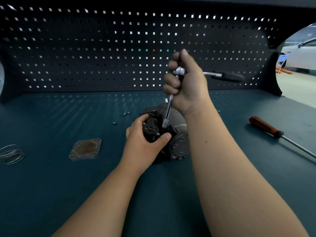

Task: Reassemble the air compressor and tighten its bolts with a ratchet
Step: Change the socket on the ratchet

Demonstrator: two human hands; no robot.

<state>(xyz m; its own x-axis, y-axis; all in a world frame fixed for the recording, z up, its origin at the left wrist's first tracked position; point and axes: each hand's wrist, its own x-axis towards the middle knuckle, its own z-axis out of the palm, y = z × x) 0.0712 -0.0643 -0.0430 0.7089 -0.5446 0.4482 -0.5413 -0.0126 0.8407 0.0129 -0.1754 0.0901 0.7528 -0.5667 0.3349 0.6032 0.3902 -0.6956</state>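
The air compressor [177, 142], dark grey metal with a round bolted end face, lies on the green bench in the middle. My left hand [145, 144] grips its black upper part from the left. My right hand [184, 82] is curled round the head of the ratchet [225, 76], whose black handle sticks out to the right. A long silver extension [168, 110] runs down from the ratchet head, and its socket sits on the top of the compressor.
A square metal cover plate [85, 149] lies left of the compressor. Coiled wire [12, 154] sits at the far left edge. A red-handled screwdriver [268, 128] lies to the right. Loose screws [126, 114] are scattered behind the compressor. A pegboard [119, 48] closes the back.
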